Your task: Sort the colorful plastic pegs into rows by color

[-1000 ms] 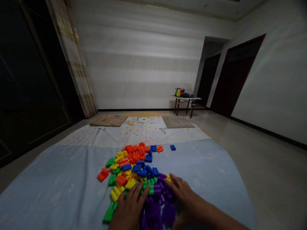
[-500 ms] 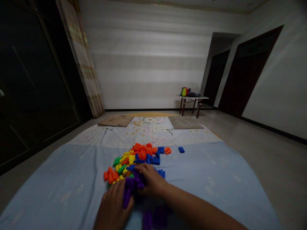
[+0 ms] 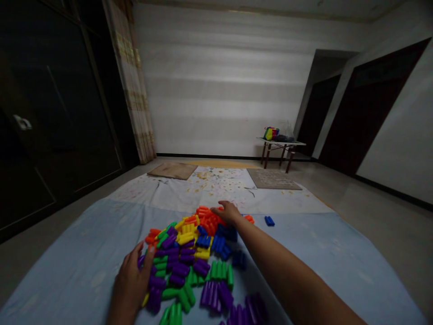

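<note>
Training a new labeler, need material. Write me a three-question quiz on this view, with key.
1. Which hand is at the big cluster of orange toy blocks?
A. left
B. right
C. both

2. True or false: the lone blue toy block at the far right lies on the floor.

3. Fill in: the multicoloured object by the white wall stands on a small ____.

Key:
1. B: the right hand.
2. False: it lies on the light-blue cloth.
3. Table.
</note>
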`<state>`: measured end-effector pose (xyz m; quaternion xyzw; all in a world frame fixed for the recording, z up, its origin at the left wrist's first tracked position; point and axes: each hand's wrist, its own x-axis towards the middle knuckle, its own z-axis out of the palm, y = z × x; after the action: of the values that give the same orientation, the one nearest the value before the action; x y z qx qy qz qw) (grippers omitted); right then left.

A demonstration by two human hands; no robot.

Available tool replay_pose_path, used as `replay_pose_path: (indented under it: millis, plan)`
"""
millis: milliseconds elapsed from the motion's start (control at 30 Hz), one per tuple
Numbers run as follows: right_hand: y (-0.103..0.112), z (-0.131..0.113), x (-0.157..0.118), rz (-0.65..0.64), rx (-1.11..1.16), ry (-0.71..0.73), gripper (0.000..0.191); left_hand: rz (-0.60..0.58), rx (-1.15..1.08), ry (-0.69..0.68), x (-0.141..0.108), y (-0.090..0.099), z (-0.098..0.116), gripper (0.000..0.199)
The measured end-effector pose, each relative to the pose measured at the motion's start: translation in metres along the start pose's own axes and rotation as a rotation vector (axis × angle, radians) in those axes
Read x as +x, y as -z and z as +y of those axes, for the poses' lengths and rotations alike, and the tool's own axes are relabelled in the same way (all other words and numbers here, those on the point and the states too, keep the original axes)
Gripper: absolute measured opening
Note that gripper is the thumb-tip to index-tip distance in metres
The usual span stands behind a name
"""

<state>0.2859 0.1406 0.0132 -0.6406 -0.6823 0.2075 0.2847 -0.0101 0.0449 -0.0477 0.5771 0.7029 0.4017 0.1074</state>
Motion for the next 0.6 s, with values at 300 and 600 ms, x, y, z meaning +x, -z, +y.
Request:
replay_pose_path:
  millis: [300, 600]
  plan:
    - [-0.039, -0.03, -0.038, -0.29, 0.068, 0.167, 0.074, 0.017, -0.063, -0.088, -0.003, -0.008, -0.013, 0.062]
    - [-0.024, -0.099, -0.101, -0.484, 0.261, 0.542, 0.076, 0.04, -0.198, -0.069, 0.002, -0.011, -0.022, 0.058]
